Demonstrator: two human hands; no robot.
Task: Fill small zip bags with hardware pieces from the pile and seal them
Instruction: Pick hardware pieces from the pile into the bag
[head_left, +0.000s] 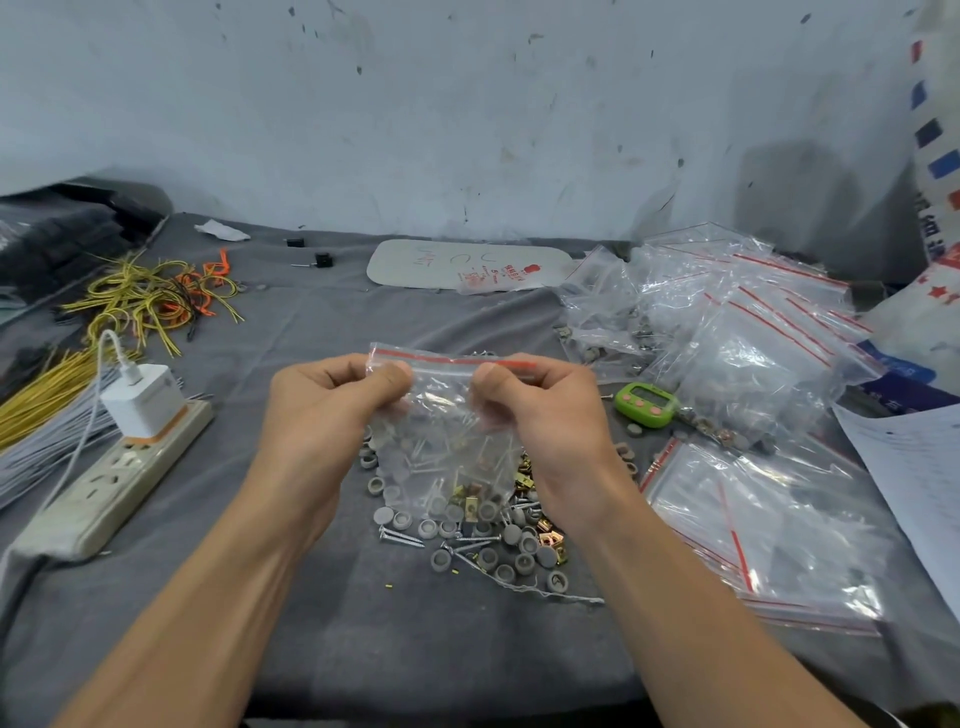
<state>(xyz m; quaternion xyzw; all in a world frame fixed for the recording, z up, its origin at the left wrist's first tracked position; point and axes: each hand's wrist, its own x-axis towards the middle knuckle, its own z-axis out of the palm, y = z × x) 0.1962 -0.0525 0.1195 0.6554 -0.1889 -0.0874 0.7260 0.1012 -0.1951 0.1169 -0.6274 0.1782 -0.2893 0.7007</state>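
Currently sealing | zip bag (447, 410) held up over hardware pile (483, 525) on desk (311, 623) | left hand (332, 400) and right hand (540, 405) each pinched on the top edge by red zip strip (447, 357) | film judged thin, limp, slippery; load light, bottom-heavy | best gripped just below strip, strip pressed end to end

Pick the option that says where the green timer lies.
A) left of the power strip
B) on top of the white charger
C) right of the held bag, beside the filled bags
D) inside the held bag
C: the green timer lies right of the zip bag pinched by the left hand and right hand, beside the heap of filled bags.
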